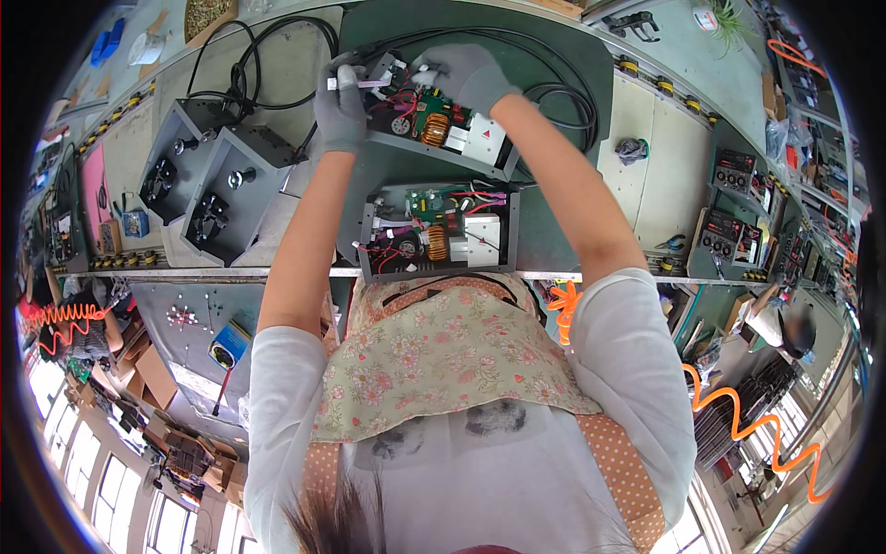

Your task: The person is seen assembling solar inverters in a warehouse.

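While both gloved hands are raised over the far open chassis [441,125], a grey metal box with its circuit board, copper coil and red wiring exposed, the work is concentrated at that chassis's far-left corner. The left hand [340,106] is seen closed around a small pale, flat part [365,84] held at that corner, its fingers curled together on it. The right hand [466,74] is laid on the far edge of the same chassis, fingers bent down toward the board; whether anything is pinched in it cannot be told. A second open chassis [436,231] of the same kind is placed just nearer the person than the first, at the bench edge. Two closed grey housings [208,180] with black knobs are set to the left of the far chassis, and black cables [554,88] are looped behind it and to its right. An orange coiled hose [738,415] hangs well below and right of it. Risk is judged as follows: the small part could be dropped among the wiring if the grip is loosened; a red lead could be snagged or pulled loose by gloved fingers; the tilted chassis could be slid against its neighbour if pressed unevenly.
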The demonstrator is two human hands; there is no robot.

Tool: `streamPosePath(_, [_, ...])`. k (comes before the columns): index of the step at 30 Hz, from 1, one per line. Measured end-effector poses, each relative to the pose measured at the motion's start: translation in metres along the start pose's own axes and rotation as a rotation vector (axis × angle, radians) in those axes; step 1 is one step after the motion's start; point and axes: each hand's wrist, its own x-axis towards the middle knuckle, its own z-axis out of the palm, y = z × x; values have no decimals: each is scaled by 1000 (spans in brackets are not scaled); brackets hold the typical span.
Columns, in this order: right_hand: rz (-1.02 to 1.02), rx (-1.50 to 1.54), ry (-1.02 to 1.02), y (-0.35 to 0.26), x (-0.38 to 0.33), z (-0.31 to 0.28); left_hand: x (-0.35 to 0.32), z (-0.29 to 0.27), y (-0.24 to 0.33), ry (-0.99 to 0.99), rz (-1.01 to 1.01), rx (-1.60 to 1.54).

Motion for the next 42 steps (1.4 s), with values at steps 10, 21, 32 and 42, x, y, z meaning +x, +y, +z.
streamPosePath(10, [300,44,-34,-49,-10,59,3,-1,-5,-59,-106,-41])
streamPosePath(21, [-44,461,398,-30,-34,99,1,0,-1,-37,-64,31])
streamPosePath(32, [456,206,311,-50,-13,93,0,0,-7,12,-51,-4])
streamPosePath(42, [507,595,126,-61,-29,53,-3,0,0,26,-48,11])
